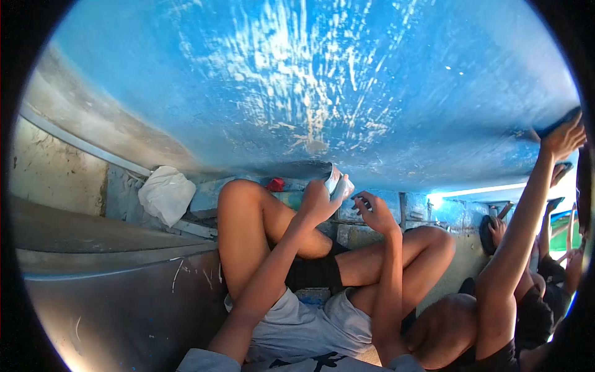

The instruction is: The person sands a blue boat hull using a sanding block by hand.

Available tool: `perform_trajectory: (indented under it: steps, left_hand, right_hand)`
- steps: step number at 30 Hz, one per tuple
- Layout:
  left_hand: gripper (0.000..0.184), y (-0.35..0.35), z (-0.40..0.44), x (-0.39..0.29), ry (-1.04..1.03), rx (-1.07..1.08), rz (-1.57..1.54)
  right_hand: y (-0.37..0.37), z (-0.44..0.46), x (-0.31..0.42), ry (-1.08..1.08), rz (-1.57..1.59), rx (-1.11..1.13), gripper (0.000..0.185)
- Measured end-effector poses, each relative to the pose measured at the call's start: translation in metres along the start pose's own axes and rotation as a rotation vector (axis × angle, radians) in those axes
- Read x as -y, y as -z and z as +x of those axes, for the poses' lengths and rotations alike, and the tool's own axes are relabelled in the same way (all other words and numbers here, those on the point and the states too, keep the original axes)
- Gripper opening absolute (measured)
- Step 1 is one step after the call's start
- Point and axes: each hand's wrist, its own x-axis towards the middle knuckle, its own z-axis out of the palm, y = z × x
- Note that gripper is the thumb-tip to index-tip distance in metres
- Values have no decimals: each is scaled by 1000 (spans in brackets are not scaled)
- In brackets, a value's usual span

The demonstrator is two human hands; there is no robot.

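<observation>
My left hand (319, 201) is closed around a folded pale sheet (336, 180), white and light blue, whose kind I cannot make out. It is raised just in front of the lower part of a curved blue painted surface (434, 93). My right hand (377, 216) is a little to the right, its fingers curled together near the sheet. A small dark thing (361, 199) shows at those fingertips; what it is stays unclear. Pale scuffed patches (316, 111) streak the blue surface above both hands.
A white plastic bag (166, 195) lies at left beside a metal rail (80, 137). Something red (275, 184) sits behind my knee. At right, another person's arm (517, 223) reaches up to the surface, with more people beyond. A dark panel (124, 310) stands at lower left.
</observation>
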Motion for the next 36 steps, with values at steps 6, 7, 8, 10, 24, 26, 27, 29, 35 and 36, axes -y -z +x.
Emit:
perform_trajectory:
  steps: [6, 7, 8, 10, 24, 26, 27, 29, 35, 36]
  left_hand:
    - [18, 1, -9, -3, -2, 73, -138]
    - [18, 3, -10, -6, 0, 75, -145]
    - [18, 3, -11, -6, -1, 79, -142]
    - [16, 2, -12, -7, 26, 89, -147]
    - [22, 2, -18, -17, -75, 210, -81]
    - [22, 1, -16, -16, -67, 200, -97]
    - [23, 1, -16, -13, -50, 203, -74]
    - [23, 2, -18, -8, -28, 203, -47]
    - [19, 5, -18, -17, -76, 224, -155]
    - [19, 6, -18, -17, -63, 232, -145]
  right_hand:
    - [15, -13, 33, 134, 199, -342, 20]
    - [17, -14, 36, 133, 202, -346, 20]
    - [17, -15, 39, 134, 179, -364, 22]
    - [16, -14, 38, 133, 156, -386, 23]
    - [10, -3, 15, 111, 179, -408, 29]
    - [13, -6, 22, 122, 253, -385, 29]
    - [15, -9, 30, 135, 328, -357, 30]
    - [14, -13, 40, 172, 227, -317, 30]
    - [7, -6, 16, 165, -58, -354, 28]
    - [8, -5, 15, 136, -16, -399, 29]
